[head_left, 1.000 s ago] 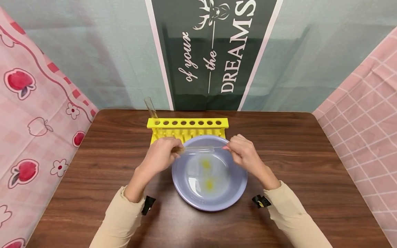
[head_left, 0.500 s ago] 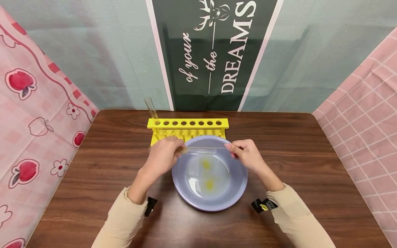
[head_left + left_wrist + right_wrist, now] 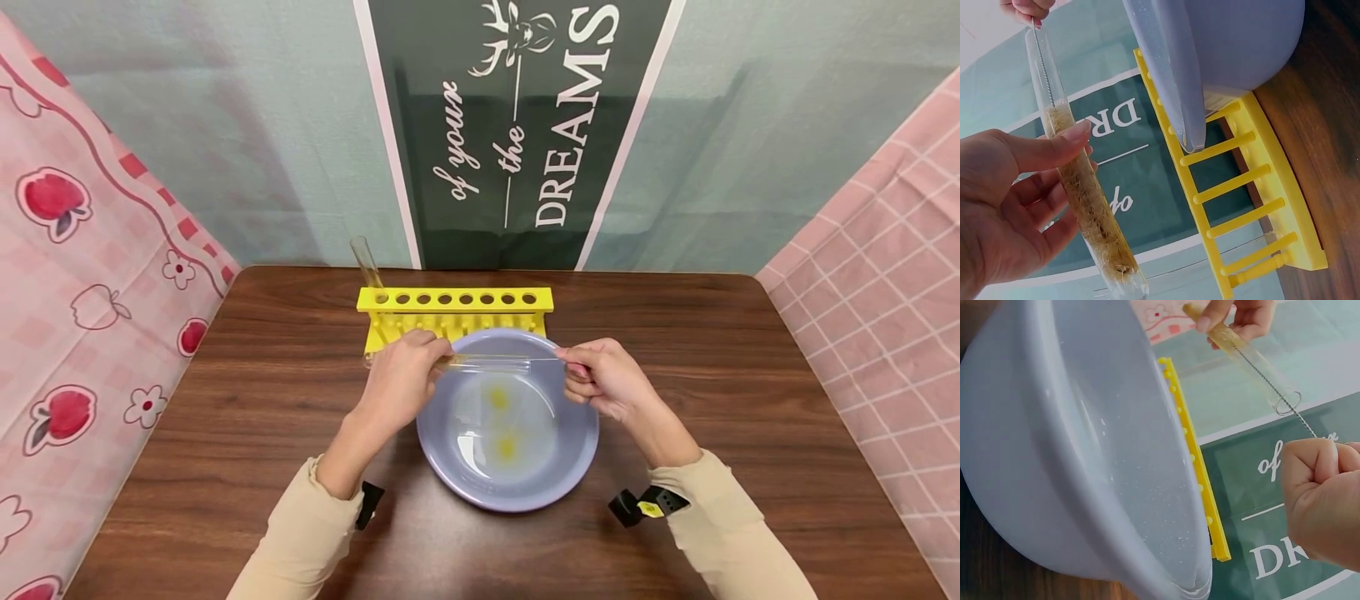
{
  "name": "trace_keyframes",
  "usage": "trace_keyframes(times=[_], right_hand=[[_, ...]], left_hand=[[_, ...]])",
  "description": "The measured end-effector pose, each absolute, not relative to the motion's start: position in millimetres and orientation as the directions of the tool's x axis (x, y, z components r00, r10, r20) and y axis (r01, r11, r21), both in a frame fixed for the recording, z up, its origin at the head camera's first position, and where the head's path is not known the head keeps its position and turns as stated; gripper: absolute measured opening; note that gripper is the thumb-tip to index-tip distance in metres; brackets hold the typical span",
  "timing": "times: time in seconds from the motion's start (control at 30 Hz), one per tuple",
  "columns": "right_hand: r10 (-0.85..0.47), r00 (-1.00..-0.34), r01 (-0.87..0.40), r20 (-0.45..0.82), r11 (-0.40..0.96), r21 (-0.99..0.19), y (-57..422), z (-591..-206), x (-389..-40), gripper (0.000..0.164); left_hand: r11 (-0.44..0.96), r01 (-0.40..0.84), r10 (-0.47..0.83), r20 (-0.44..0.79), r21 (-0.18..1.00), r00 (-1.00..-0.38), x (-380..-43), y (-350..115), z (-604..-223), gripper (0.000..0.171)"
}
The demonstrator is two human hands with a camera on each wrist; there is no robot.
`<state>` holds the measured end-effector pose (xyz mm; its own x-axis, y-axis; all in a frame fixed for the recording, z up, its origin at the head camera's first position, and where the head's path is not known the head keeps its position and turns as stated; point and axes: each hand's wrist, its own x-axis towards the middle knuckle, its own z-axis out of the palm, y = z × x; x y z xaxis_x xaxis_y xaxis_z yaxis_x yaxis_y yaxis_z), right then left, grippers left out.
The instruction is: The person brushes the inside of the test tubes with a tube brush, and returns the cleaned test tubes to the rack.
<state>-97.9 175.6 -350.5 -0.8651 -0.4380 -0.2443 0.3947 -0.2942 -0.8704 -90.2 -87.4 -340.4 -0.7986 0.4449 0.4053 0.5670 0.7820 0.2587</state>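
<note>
- The left hand (image 3: 401,379) is wrapped around the closed end of a clear test tube (image 3: 487,363), thumb and fingers curled round the glass, holding it roughly level above the far rim of the lavender basin (image 3: 577,454) in the middle of the frame
- The right hand (image 3: 603,379) is closed in a fist on the twisted wire handle of a tube brush (image 3: 1085,200); the bristles sit deep inside the tube, near its rounded bottom, and the wire runs out of the open mouth toward the fist
- The basin stands on the brown desk (image 3: 750,400) and holds shallow water, with yellowish patches showing at its bottom
- Just behind the basin stands a yellow tube rack (image 3: 453,298), with one more glass tube (image 3: 366,260) leaning in its leftmost hole, upper left of centre
- Likely risk: a hard push on the wire could drive the brush tip against the rounded glass bottom and crack it, since the bristles are already close to that end
- Wet glass may slip in the left hand's grip; a dropped tube would probably strike the basin rim or the rack
- A sharp pull could flick dirty droplets out of the mouth toward the right sleeve (image 3: 720,517)
- An elbow nudge could tip the rack and its leaning tube
</note>
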Motion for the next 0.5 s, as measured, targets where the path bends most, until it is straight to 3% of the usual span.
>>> trace_keyframes(times=[0.13,0.27,0.37,0.5], right_hand=[[-0.415,-0.877,0.366,-0.243,-0.246,-0.898,178.0,-349.7,-97.2,0.044],[-0.319,-0.933,0.15,-0.166,0.074,-0.986,181.0,-350.6,-96.2,0.039],[-0.282,-0.958,-0.058,-0.047,0.353,-0.934,182.7,-352.8,-96.5,0.035],[-0.298,-0.946,-0.273,0.13,0.512,-0.814,183.3,-358.8,-96.9,0.031]], left_hand=[[0.777,0.568,0.444,0.404,0.271,-0.8,-90.3,-87.9,-341.3,0.021],[0.773,0.569,0.445,0.4,0.282,-0.802,-90.3,-90.1,-343.0,0.022],[0.765,0.575,0.447,0.404,0.29,-0.798,-90.3,-91.8,-344.7,0.022],[0.758,0.579,0.446,0.411,0.299,-0.795,-90.1,-92.8,-346.1,0.022]])
